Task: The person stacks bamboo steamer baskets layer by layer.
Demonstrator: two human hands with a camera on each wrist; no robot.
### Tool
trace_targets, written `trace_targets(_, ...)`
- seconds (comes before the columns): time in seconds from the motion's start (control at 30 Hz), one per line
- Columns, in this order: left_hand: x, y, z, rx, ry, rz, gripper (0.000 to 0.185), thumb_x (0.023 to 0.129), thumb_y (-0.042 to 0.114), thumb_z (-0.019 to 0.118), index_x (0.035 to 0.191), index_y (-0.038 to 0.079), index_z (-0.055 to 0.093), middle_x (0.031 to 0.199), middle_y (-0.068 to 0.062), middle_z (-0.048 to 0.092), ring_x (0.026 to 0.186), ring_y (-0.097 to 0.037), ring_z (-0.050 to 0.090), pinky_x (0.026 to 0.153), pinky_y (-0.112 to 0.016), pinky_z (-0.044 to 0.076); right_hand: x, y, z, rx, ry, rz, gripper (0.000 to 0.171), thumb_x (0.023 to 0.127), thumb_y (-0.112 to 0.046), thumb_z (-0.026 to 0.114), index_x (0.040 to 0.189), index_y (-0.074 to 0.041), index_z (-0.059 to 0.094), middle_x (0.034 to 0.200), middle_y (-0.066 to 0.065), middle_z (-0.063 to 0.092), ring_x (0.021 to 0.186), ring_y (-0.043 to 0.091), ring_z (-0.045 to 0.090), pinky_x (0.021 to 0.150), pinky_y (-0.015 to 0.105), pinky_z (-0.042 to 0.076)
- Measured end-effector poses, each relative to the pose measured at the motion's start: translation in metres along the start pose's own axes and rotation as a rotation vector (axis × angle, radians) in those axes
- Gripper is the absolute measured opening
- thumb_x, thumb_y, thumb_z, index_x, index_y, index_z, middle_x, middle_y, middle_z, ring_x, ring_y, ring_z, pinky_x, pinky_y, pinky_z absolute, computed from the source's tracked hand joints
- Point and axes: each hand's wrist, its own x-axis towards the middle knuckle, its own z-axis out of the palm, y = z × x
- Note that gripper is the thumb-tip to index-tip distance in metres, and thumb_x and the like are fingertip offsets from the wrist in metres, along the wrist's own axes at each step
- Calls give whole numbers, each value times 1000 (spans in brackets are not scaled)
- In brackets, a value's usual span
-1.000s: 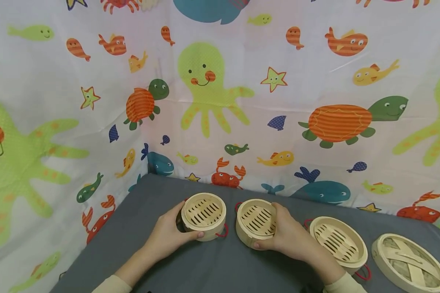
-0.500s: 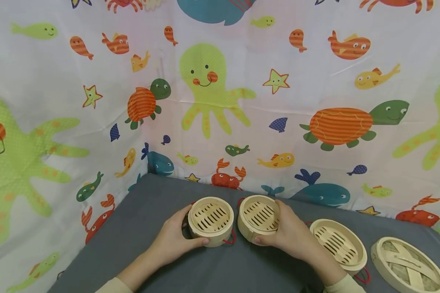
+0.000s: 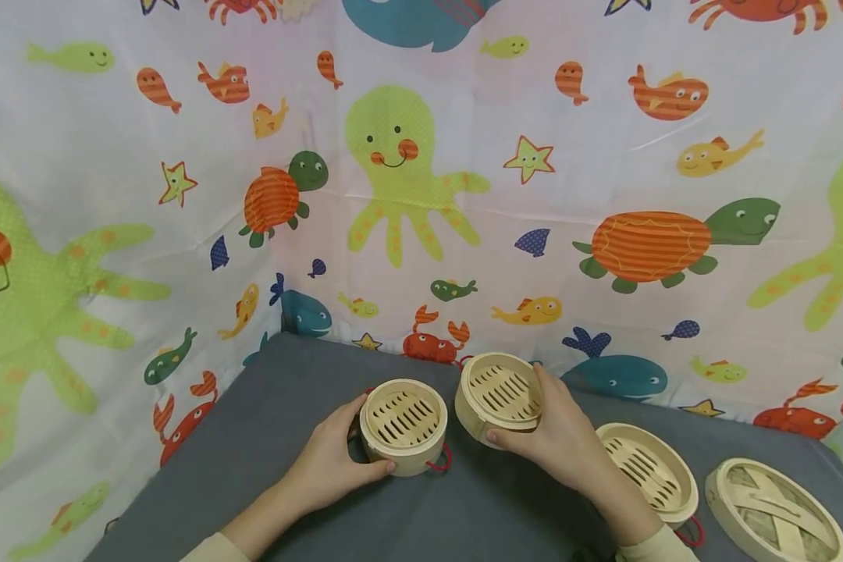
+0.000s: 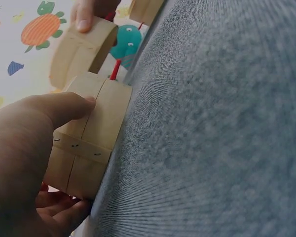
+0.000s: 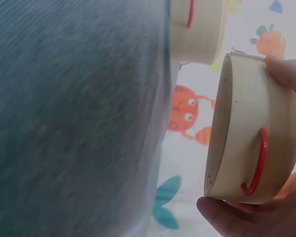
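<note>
Round the left side of a bamboo steamer basket (image 3: 403, 425) curls my left hand (image 3: 330, 457), its thumb on the near wall. That basket sits on the grey cloth; its slatted top faces up and a red handle shows at its right. My right hand (image 3: 562, 437) grips a second steamer basket (image 3: 499, 390) by its right side, thumb in front. In the right wrist view this second basket (image 5: 256, 128) hangs above the cloth, slightly tilted, with a red handle on its wall. The left wrist view shows the left hand's thumb against the first basket's wall (image 4: 98, 123).
A third steamer basket (image 3: 649, 472) with red handles stands at the right, partly behind my right forearm. Farther right lies a round woven bamboo lid (image 3: 776, 511). The grey cloth (image 3: 204, 476) ends at a white curtain (image 3: 464, 117) with printed sea animals.
My right hand has lifted its basket off the cloth and moved it up and slightly right. The left hand slid its basket a little to the right early on, then stayed put.
</note>
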Motion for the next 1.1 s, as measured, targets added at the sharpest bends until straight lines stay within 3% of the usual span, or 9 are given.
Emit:
trace_targets(0.23,-1,-1,-2,21,7,-8,114,76,49,102,164,4,46,158,-12,55,139,-27,61,106,-43,57,2,-25,7,57,13,-59,137,75,-75,90,170,0,27,157,24,47,134,42,58,105,68,50)
trace_targets(0.63,1,-5,2,58,25,-5,116,74,58,100,163,5,48,154,-11,59,127,-21,67,102,-43,58,16,-59,25,140,4,-135,130,73,-73,93,169,-10,33,152,10,52,129,30,59,101,62,52)
trace_targets(0.83,2,-4,3,54,22,20,113,76,56,100,163,5,49,151,-11,60,126,-23,67,100,-43,60,21,-72,35,185,-28,-147,130,75,-73,92,171,-11,29,158,12,48,134,32,56,104,64,51)
trace_targets(1.1,1,-5,1,49,24,3,113,74,55,101,164,10,48,154,-9,59,126,-21,68,99,-40,60,24,-84,45,178,-51,-136,134,75,-73,92,172,-8,26,161,14,46,135,34,59,105,63,52)
